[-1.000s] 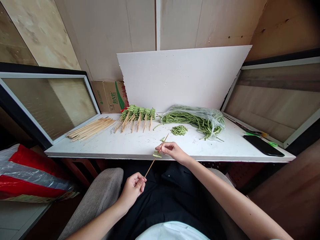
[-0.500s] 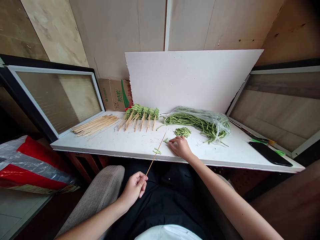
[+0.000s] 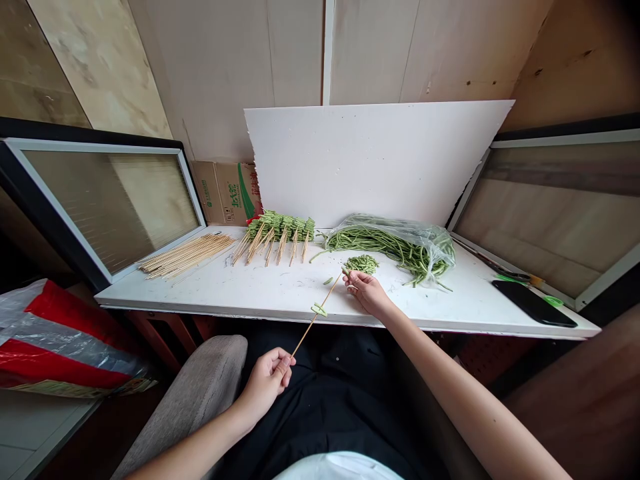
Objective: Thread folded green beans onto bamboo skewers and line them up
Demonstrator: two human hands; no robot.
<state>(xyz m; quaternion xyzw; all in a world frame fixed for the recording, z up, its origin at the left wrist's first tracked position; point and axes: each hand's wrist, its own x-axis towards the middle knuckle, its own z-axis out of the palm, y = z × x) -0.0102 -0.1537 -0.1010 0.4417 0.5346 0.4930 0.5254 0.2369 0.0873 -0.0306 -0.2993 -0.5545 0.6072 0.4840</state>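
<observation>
My left hand (image 3: 270,377) is closed on the lower end of a thin wooden skewer (image 3: 305,335), which slants up and to the right. A few green bean pieces (image 3: 319,309) sit across its middle. My right hand (image 3: 364,290) pinches a short bean piece (image 3: 345,271) at the skewer's upper tip. Another cut piece (image 3: 328,281) lies on the table just left of the tip. Behind my right hand is a small pile of cut bean pieces (image 3: 362,264).
Bare skewers (image 3: 187,255) lie on the white table (image 3: 250,290) at the left, beside filled bean skewers (image 3: 283,225). Long beans in a clear bag (image 3: 395,241) are at the back right. A black phone (image 3: 533,303) rests near the right edge.
My right hand has lifted slightly from the table and brought a bean piece to the skewer's tip. The skewer leans further right. The view has shifted a little.
</observation>
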